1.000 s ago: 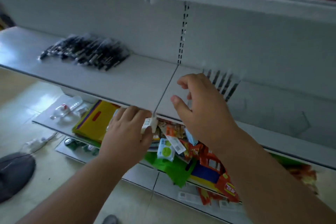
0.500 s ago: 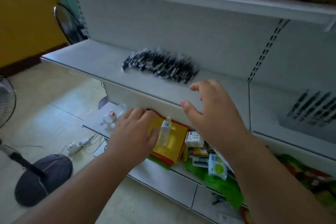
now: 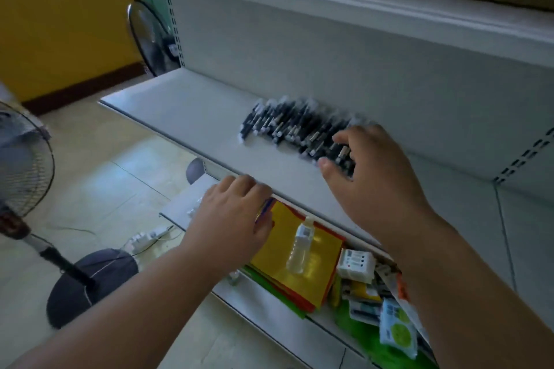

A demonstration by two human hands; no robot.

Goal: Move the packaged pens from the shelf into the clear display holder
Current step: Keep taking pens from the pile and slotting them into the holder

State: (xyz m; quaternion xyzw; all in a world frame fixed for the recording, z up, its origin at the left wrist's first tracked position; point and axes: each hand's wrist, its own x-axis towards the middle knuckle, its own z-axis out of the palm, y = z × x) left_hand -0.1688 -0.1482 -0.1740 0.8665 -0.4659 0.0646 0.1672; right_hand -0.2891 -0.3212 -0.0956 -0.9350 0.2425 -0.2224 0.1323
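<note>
On the floor at far left, two standing fans (image 3: 24,159) are seen, one beside the shelving's end. The left hand (image 3: 236,219) is held over the lower shelf (image 3: 186,204) with fingers loosely curled, its grip holding nothing. One heap of packaged pens (image 3: 290,129), too blurred to be counted, lies on the grey middle shelf (image 3: 192,105). One clear bottle (image 3: 301,246) lies on yellow folders (image 3: 314,272). The right hand (image 3: 374,171) is spread over the heap's right end; whether its grip touches pens cannot be told.

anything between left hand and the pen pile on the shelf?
Head view: only bare grey shelf between the left hand at its front edge and the pile of black packaged pens.
</note>
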